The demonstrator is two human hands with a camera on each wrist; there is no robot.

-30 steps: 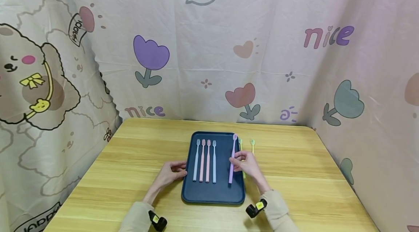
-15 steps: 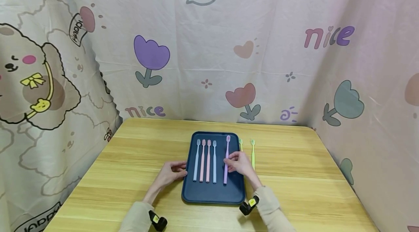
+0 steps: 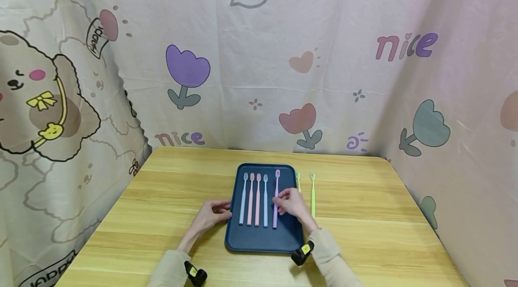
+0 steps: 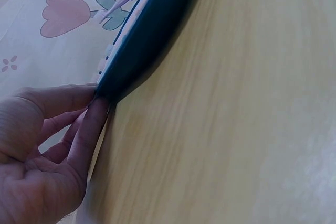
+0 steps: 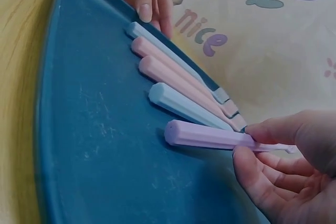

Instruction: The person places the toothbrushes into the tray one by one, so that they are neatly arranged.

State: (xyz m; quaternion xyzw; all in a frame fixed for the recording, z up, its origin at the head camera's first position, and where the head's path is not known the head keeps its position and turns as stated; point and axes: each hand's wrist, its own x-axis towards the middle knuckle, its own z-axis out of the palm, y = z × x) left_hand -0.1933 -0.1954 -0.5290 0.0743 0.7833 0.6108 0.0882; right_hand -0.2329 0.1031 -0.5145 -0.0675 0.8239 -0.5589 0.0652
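My right hand (image 3: 293, 202) pinches a purple toothbrush (image 3: 275, 221) between thumb and fingers, over the right half of a dark blue tray (image 3: 263, 241). In the right wrist view its handle (image 5: 205, 134) lies just above or on the tray; contact is hard to tell. To its left lie a light blue toothbrush (image 3: 265, 210), two pink toothbrushes (image 3: 257, 208) and another light blue toothbrush (image 3: 242, 210), all side by side with heads away from me. My left hand (image 3: 210, 216) grips the tray's left rim, with thumb and finger meeting at the edge in the left wrist view.
Two yellow-green toothbrushes stand out right of the tray: one (image 3: 313, 195) on the wooden table (image 3: 364, 215), the other (image 3: 298, 179) beside the tray's edge, partly hidden by my right hand. A patterned curtain (image 3: 251, 53) hangs behind the table.
My right hand has carried the purple toothbrush leftward across the tray, closer to the row of toothbrushes. The left hand stays at the tray's rim.
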